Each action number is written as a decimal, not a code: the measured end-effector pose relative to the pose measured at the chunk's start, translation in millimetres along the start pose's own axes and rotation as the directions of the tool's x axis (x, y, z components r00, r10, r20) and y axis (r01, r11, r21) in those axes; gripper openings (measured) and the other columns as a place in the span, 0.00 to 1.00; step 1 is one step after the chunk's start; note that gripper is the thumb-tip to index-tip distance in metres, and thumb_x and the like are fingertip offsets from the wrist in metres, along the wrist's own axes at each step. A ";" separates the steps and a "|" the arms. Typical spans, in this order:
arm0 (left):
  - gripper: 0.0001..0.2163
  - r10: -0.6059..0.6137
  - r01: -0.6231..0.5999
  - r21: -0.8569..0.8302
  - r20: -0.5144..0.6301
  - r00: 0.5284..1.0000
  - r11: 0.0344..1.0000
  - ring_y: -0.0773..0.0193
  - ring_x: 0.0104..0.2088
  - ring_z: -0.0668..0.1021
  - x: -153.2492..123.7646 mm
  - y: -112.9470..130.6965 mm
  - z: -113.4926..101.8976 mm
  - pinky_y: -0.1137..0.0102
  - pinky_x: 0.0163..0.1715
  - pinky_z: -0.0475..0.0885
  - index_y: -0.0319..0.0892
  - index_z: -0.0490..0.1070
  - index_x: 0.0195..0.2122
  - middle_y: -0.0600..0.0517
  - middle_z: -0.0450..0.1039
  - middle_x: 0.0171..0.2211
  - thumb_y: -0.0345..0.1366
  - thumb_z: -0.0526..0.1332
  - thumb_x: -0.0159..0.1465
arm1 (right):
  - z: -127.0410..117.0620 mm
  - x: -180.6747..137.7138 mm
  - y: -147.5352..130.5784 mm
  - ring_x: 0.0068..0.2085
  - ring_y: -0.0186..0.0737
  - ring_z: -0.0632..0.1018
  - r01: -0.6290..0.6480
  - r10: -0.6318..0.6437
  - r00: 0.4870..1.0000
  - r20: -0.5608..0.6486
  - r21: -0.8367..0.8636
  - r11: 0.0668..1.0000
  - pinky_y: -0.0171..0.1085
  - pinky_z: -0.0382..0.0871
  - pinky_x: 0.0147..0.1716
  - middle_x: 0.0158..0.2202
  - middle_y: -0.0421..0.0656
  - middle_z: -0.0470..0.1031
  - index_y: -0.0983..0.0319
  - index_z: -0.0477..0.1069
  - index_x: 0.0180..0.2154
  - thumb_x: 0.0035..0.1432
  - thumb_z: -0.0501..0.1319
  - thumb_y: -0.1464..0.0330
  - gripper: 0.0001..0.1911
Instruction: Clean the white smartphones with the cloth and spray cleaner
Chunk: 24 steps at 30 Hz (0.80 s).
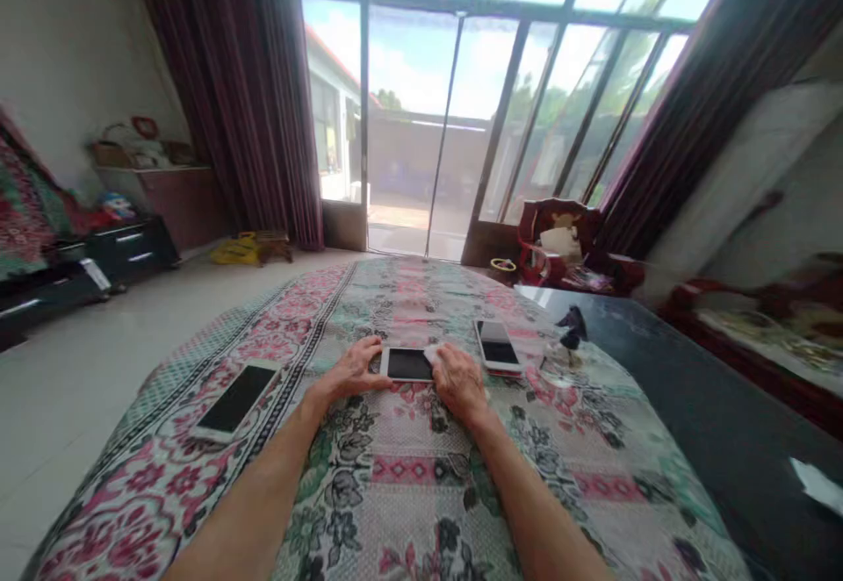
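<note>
A white phone [408, 364] with a dark screen lies sideways in front of me on the flowered tablecloth [408, 427]. My left hand [359, 369] grips its left end, thumb along the near edge and fingers at the far edge. Over the right end, my right hand [459, 379] is closed on a small white cloth or tissue [431, 355], pressed against the screen. The fingers hide that end of the phone and most of the white piece. A second white phone [499, 346] lies just right of my right hand. Another white phone [238, 399] rests to the left.
On the table's right stands a small dark figure [572, 326] on a clear base. Beyond it is a dark glossy tabletop [665, 353] with a white paper [817, 483]. A carved red chair [559, 243] stands at the back right, near the glass doors [421, 142].
</note>
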<state>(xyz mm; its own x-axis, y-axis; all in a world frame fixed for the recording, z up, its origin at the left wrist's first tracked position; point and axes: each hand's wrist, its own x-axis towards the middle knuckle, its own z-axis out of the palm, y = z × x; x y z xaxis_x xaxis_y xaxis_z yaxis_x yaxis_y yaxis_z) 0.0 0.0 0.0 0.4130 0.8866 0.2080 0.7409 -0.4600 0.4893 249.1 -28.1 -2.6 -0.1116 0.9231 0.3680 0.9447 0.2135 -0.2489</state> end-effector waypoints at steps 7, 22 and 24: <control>0.21 -0.066 0.061 -0.064 -0.083 0.994 0.996 0.50 0.59 0.68 0.2 -2.8 3.2 0.63 0.59 0.63 0.40 0.74 0.48 0.42 0.64 0.60 0.42 0.66 0.54 | -5.7 2.3 -6.3 0.48 0.42 0.71 0.008 -0.009 0.999 -0.035 -0.025 1.000 0.37 0.57 0.49 0.45 0.46 0.75 0.61 0.72 0.42 0.63 0.53 0.64 0.12; 0.14 -0.085 0.100 0.039 -0.289 0.954 0.994 0.55 0.56 0.71 9.7 -7.8 26.4 0.63 0.59 0.64 0.40 0.74 0.47 0.44 0.71 0.53 0.33 0.59 0.60 | -17.5 -12.0 -21.4 0.40 0.39 0.73 0.091 -0.092 0.996 0.023 0.021 0.996 0.33 0.61 0.40 0.38 0.44 0.73 0.60 0.72 0.36 0.62 0.55 0.65 0.09; 0.16 -0.107 0.121 0.029 -0.295 0.949 0.992 0.54 0.56 0.71 10.3 -8.0 26.3 0.62 0.60 0.63 0.38 0.73 0.48 0.42 0.71 0.54 0.34 0.60 0.60 | -17.7 -14.2 -23.8 0.39 0.38 0.73 0.109 -0.110 0.994 0.020 0.043 0.993 0.33 0.61 0.39 0.37 0.44 0.73 0.60 0.72 0.36 0.62 0.55 0.64 0.09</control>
<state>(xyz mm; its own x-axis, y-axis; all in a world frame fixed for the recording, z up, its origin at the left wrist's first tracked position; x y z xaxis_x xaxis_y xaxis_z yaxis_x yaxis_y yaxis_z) 12.3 11.6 -24.1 0.1565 0.9052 0.3950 0.8007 -0.3504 0.4859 233.7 -52.0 13.9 -0.2211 0.9002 0.3752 0.9126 0.3266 -0.2458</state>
